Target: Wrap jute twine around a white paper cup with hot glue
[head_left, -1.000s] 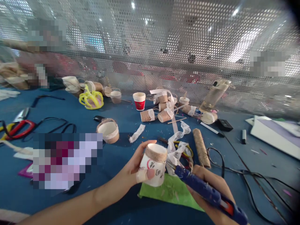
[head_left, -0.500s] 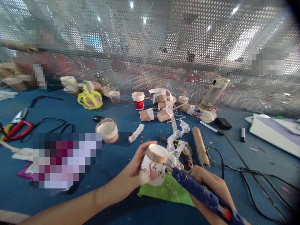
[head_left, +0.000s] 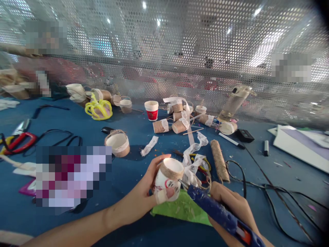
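Note:
My left hand (head_left: 150, 183) is wrapped round a white paper cup (head_left: 168, 180), its thumb with a plaster lying across the printed side. A band of brown twine (head_left: 171, 174) circles the cup just below its rim, and the open mouth tilts up towards me. In my right hand (head_left: 232, 202) is a blue hot glue gun (head_left: 218, 212), whose metal nozzle points at the lower edge of the twine, touching it or very close. Twine runs loose beside the nozzle. Under the cup lies a green sheet (head_left: 185, 209). White lace (head_left: 191, 168) and yellow-handled scissors (head_left: 205, 164) lie just behind.
A twine roll (head_left: 220, 161) and black cables (head_left: 275, 187) lie to the right. Several twine-wrapped cups (head_left: 180, 125), a red and white cup stack (head_left: 151, 111) and a yellow crown (head_left: 99, 109) stand further back. A perforated metal screen (head_left: 164, 68) borders the table. Red-handled pliers (head_left: 23, 142) lie left.
My left hand has turned the cup slightly, so its print has shifted. The glue gun has moved a little left and down along the twine band.

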Demonstrator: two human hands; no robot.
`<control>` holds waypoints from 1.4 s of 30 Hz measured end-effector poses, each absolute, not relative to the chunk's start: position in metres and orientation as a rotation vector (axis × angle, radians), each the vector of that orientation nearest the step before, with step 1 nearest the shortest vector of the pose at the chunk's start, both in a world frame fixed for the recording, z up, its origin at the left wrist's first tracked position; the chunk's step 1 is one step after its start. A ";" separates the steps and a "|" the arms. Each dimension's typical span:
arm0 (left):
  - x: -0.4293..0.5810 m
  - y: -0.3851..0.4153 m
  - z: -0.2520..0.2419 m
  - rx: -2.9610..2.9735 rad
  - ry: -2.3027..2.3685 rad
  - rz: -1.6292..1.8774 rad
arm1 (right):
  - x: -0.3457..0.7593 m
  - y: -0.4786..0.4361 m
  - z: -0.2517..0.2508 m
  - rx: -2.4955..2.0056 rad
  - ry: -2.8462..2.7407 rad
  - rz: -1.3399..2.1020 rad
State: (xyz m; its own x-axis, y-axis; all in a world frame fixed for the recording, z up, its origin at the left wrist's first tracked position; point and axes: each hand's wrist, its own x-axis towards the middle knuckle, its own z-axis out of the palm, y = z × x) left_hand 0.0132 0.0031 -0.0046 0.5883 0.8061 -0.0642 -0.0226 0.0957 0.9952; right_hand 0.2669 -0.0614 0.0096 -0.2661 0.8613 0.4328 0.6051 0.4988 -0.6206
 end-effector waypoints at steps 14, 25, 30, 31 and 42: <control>0.013 0.003 -0.003 1.270 0.712 0.716 | 0.275 -0.058 -0.005 -1.232 -1.991 0.464; 0.013 0.005 -0.006 1.289 0.692 0.732 | 0.272 -0.059 -0.001 -1.265 -1.971 0.459; 0.012 0.006 -0.006 1.273 0.655 0.749 | 0.272 -0.057 0.002 -1.241 -1.946 0.428; 0.011 0.006 -0.005 1.276 0.655 0.740 | 0.271 -0.057 0.003 -1.248 -1.947 0.433; 0.010 0.005 -0.006 1.217 0.626 0.694 | 0.274 -0.057 -0.003 -1.200 -1.938 0.477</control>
